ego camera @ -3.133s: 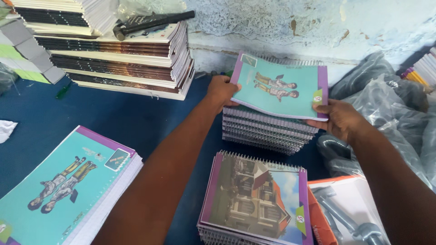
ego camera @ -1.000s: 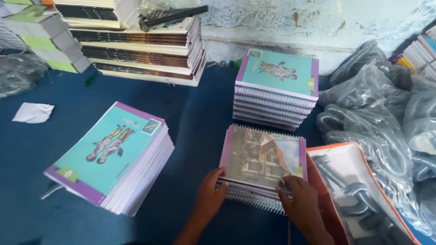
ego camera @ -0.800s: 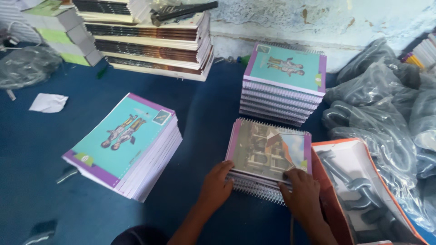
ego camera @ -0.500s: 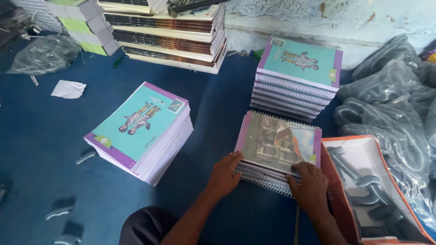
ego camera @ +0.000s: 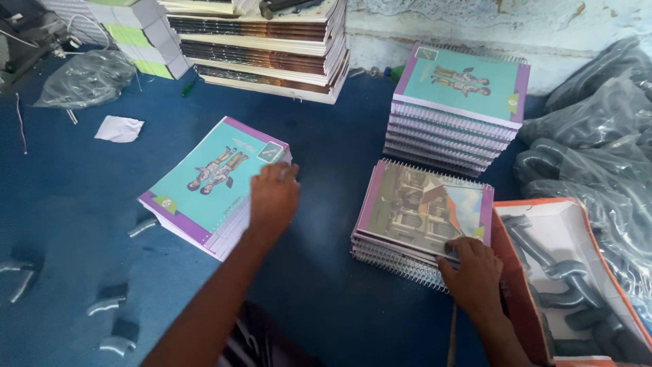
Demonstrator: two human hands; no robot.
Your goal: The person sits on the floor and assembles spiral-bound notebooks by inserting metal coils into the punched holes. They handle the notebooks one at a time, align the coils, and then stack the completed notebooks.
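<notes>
Upper left of the frame: crumpled clear plastic bag [ego camera: 88,78], white paper scrap [ego camera: 119,128] on the blue surface [ego camera: 326,272]. Left of centre: loose unbound stack with teal cover [ego camera: 210,180]; left hand [ego camera: 273,197] rests on its right edge, fingers curled down over it, not gripping a sheet as far as visible. Centre-right: short spiral-bound pile, house-picture cover [ego camera: 424,211]; right hand [ego camera: 473,275] presses its lower right corner, fingers flat and together. Upper right: taller bound pile, teal cover [ego camera: 458,105], looks finished. Unbound stack still thick, so plenty left. Far right: orange-edged box [ego camera: 523,258] with grey parts.
</notes>
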